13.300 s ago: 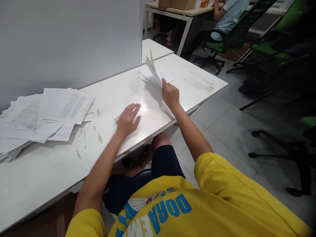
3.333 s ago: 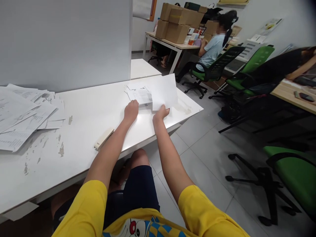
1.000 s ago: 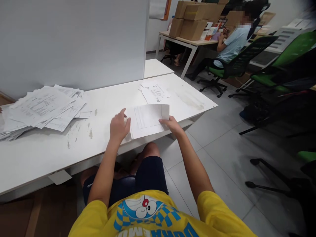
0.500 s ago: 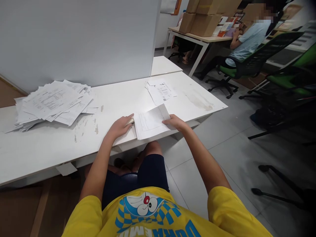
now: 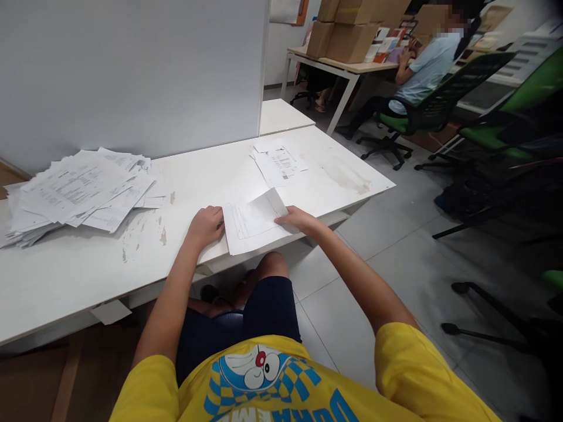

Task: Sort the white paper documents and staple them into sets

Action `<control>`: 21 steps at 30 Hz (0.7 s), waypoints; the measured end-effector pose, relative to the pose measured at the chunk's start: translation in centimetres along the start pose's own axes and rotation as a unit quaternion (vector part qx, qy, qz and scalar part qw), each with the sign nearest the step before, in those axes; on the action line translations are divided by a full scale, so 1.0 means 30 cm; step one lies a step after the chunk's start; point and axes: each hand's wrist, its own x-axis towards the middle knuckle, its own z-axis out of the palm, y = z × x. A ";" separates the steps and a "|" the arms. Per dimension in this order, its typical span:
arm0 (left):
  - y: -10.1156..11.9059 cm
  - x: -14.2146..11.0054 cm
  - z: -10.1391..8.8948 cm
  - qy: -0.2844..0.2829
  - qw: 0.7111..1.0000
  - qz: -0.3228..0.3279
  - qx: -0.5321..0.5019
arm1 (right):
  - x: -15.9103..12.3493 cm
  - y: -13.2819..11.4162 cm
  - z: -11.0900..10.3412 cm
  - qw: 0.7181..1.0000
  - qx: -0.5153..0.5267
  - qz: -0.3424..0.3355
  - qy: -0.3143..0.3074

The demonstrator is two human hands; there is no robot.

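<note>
Printed white paper sheets [image 5: 253, 225] lie at the front edge of the white table, the upper right part lifted and bent. My right hand [image 5: 295, 218] pinches their right edge between thumb and fingers. At their left edge, my left hand [image 5: 207, 225] is closed, fingers curled down beside the paper; whatever it holds is hidden under the fingers. Behind these sheets a few printed papers [image 5: 279, 164] lie flat. To the left, a large untidy heap of printed papers [image 5: 81, 187] is spread over the table.
A tall grey-white panel [image 5: 132, 70] borders the back of the white table [image 5: 193, 161]. Scuff marks show on its surface. At the upper right a person in a light blue shirt [image 5: 433, 64] sits at another desk with cardboard boxes [image 5: 352, 41]. Green-and-black chairs [image 5: 466, 88] stand there.
My left fingers, earlier stretched over a small pale object at the paper's left edge, have curled in, hiding it. The sheets show more of their printed face. The whole view has shifted slightly.
</note>
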 end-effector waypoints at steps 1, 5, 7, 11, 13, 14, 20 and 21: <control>-0.006 -0.003 0.003 0.004 1.000 0.004 -0.006 | 0.000 0.001 -0.004 1.000 -0.006 0.001 -0.002; -0.037 -0.020 0.021 0.006 0.998 0.019 -0.056 | -0.011 0.003 -0.028 0.999 -0.040 0.009 0.012; -0.050 -0.027 0.027 0.001 0.998 0.021 -0.065 | -0.028 -0.004 -0.041 0.999 -0.052 0.008 0.001; -0.065 -0.034 0.032 0.011 0.997 0.009 -0.069 | -0.061 -0.025 -0.060 0.998 -0.052 0.003 -0.025; -0.068 -0.035 0.034 0.024 0.996 0.022 -0.084 | -0.064 -0.024 -0.066 0.999 -0.046 -0.001 -0.021; -0.069 -0.036 0.034 0.030 0.995 0.030 -0.091 | -0.061 -0.020 -0.068 0.999 -0.044 -0.003 -0.020; -0.067 -0.033 0.026 0.029 0.994 0.036 -0.103 | -0.043 0.013 -0.065 1.000 -0.017 -0.010 -0.018; -0.066 -0.032 0.022 0.025 0.994 0.033 -0.100 | -0.043 0.015 -0.062 1.000 -0.010 -0.012 -0.022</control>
